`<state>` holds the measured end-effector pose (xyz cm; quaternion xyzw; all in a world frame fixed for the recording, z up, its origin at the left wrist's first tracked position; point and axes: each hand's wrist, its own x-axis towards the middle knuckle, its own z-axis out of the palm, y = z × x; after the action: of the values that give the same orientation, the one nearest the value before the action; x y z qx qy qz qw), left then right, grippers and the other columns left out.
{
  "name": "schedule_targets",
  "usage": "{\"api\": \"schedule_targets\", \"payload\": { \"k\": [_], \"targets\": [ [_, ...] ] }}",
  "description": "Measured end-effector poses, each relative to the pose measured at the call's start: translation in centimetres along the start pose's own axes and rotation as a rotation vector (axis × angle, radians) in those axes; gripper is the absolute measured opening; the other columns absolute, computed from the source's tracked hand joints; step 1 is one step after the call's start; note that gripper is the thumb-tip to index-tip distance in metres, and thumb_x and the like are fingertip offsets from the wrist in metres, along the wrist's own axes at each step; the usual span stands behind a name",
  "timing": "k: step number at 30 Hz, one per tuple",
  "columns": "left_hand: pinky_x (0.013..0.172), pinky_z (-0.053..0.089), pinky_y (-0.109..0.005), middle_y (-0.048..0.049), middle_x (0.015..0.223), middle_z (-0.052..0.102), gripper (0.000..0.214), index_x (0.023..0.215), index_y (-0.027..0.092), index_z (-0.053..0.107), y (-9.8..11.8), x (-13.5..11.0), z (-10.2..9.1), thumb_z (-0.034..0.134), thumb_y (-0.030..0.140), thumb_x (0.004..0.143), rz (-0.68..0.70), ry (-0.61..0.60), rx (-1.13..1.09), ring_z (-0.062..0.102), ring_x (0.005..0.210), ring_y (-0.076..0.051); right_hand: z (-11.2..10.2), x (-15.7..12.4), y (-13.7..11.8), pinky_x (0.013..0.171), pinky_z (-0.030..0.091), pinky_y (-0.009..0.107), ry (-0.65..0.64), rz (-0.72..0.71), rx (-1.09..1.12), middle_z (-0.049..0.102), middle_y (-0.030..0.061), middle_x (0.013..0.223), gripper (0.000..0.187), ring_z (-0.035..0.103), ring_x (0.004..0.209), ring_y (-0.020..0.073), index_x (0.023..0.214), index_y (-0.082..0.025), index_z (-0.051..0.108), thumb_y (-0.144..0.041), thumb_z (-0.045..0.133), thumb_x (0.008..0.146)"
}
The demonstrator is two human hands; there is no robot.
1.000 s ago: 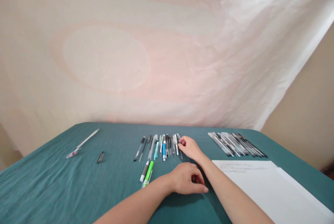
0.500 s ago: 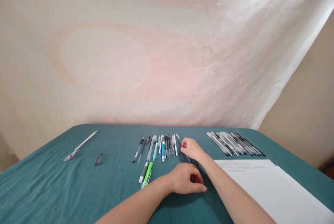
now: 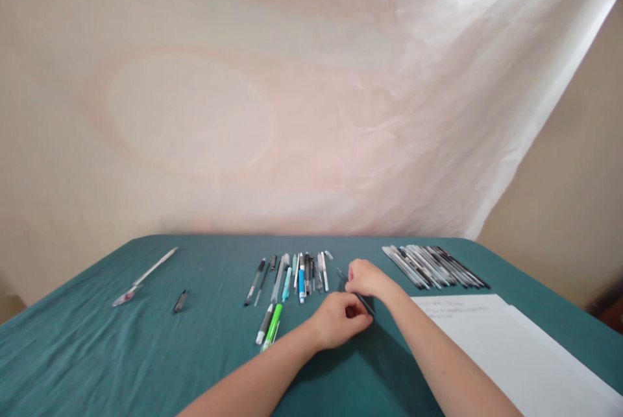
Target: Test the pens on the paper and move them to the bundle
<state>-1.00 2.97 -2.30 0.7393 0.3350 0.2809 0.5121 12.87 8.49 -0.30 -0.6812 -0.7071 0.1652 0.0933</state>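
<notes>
Just right of centre, low in the frame, a slim dark pen (image 3: 366,305) slants between the two hands, its clear end pointing up and left, its dark end down and right. Right hand (image 3: 368,278) is over the upper part, thumb and fingers pinched closed on the pen. Left hand (image 3: 341,320) sits just below, nearer the bottom edge: fingers curled, thumb stretched out towards the index finger, the tips at the pen's lower end — whether they grip it or only touch, cannot tell. Up and left of the right hand, near it, a small pale piece (image 3: 329,255). Centre of frame: a row of pens (image 3: 302,282) set side by side, mostly clear, grey and black, one blue and white. Below the row's left part, a green pen (image 3: 273,325) beside a grey-and-white pen (image 3: 264,324). Right of centre, a second, tighter row of pens (image 3: 435,268); lower right, white paper (image 3: 496,352) with faint writing near its top. Far left, a pale stick-like item (image 3: 156,268) and a short dark piece (image 3: 180,301) — all on green cloth (image 3: 209,365).
</notes>
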Motion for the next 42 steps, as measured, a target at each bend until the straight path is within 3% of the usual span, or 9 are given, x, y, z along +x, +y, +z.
{"api": "schedule_targets", "payload": {
  "k": [4,8,11,16,22,26,34,38,42],
  "targets": [
    [0.042,0.039,-0.019,-0.001,0.055,0.058,0.017,0.075,0.011,0.059,-0.7,0.9,0.1,0.054,0.028,0.075,-0.206,0.2,-0.235,0.054,0.047,-0.011,-1.4,-0.3,0.7,0.045,0.041,0.019,-0.123,-0.047,0.183,0.062,0.0023,0.049,0.01,0.059,0.05,0.0147,0.062,-0.014,0.063,-0.014,0.055,0.057],
    [0.055,0.049,-0.022,-0.0093,0.082,0.064,0.029,0.096,0.011,0.054,-0.7,1.3,0.1,0.043,0.035,0.084,-0.205,0.249,-0.381,0.063,0.068,-0.014,-1.9,-0.9,0.7,0.044,0.043,0.018,-0.24,-0.109,0.345,0.062,-0.0012,0.052,0.015,0.058,0.047,0.0117,0.072,-0.014,0.062,-0.015,0.052,0.06],
    [0.063,0.051,-0.026,-0.0091,0.078,0.065,0.028,0.089,0.011,0.054,-0.8,1.3,0.0,0.047,0.037,0.083,-0.205,0.296,-0.547,0.063,0.071,-0.015,-1.9,-1.3,0.3,0.044,0.044,0.018,-0.298,-0.144,0.416,0.062,-0.0016,0.053,0.014,0.058,0.047,0.0116,0.072,-0.014,0.061,-0.013,0.053,0.06],
    [0.059,0.05,-0.025,-0.0058,0.071,0.065,0.021,0.082,0.014,0.052,-1.0,1.3,-0.1,0.051,0.035,0.082,-0.21,0.342,-0.643,0.063,0.065,-0.014,-2.6,-1.7,0.1,0.05,0.048,0.02,-0.38,-0.205,0.526,0.064,0.0002,0.056,0.014,0.061,0.052,0.0124,0.077,-0.013,0.061,-0.02,0.057,0.066],
    [0.048,0.045,-0.02,-0.0048,0.072,0.061,0.025,0.086,0.013,0.052,-0.8,1.2,0.0,0.051,0.037,0.081,-0.215,0.424,-0.651,0.06,0.058,-0.011,-1.8,-0.2,1.7,0.054,0.045,0.021,-0.094,-0.148,0.374,0.066,0.0043,0.064,0.017,0.061,0.057,0.0123,0.083,-0.012,0.063,-0.017,0.049,0.076],
    [0.044,0.041,-0.018,-0.0035,0.07,0.059,0.032,0.088,0.012,0.053,-0.8,1.2,-0.1,0.052,0.043,0.077,-0.184,0.428,-0.627,0.057,0.055,-0.011,-0.1,1.0,2.8,0.066,0.041,0.024,0.083,-0.095,0.261,0.066,0.0061,0.071,0.012,0.06,0.07,0.0149,0.07,-0.014,0.064,-0.01,0.053,0.07],
    [0.035,0.027,-0.015,0.0024,0.058,0.052,0.037,0.079,0.014,0.05,-0.9,1.2,-0.2,0.045,0.05,0.079,-0.122,0.496,-0.638,0.046,0.041,-0.006,0.4,1.3,3.7,0.055,0.037,0.022,0.121,-0.071,0.222,0.065,0.0031,0.064,0.007,0.057,0.058,0.0135,0.068,-0.015,0.064,-0.021,0.064,0.064],
    [0.03,0.02,-0.015,0.0062,0.05,0.046,0.04,0.073,0.016,0.047,-0.3,0.9,0.1,0.043,0.055,0.079,-0.116,0.422,-0.623,0.036,0.031,-0.003,1.2,1.4,1.8,0.058,0.037,0.023,0.227,-0.083,0.233,0.065,0.0054,0.072,0.018,0.056,0.064,0.0145,0.074,-0.015,0.061,-0.032,0.056,0.074],
    [0.029,0.025,-0.015,0.0053,0.053,0.048,0.041,0.076,0.016,0.047,0.5,0.2,0.6,0.038,0.056,0.082,-0.024,0.349,-0.529,0.041,0.032,-0.005,3.0,1.7,-0.5,0.057,0.038,0.021,0.203,-0.118,0.283,0.065,0.0024,0.071,0.02,0.057,0.065,0.0134,0.075,-0.016,0.06,-0.033,0.052,0.077]
  ]
}}
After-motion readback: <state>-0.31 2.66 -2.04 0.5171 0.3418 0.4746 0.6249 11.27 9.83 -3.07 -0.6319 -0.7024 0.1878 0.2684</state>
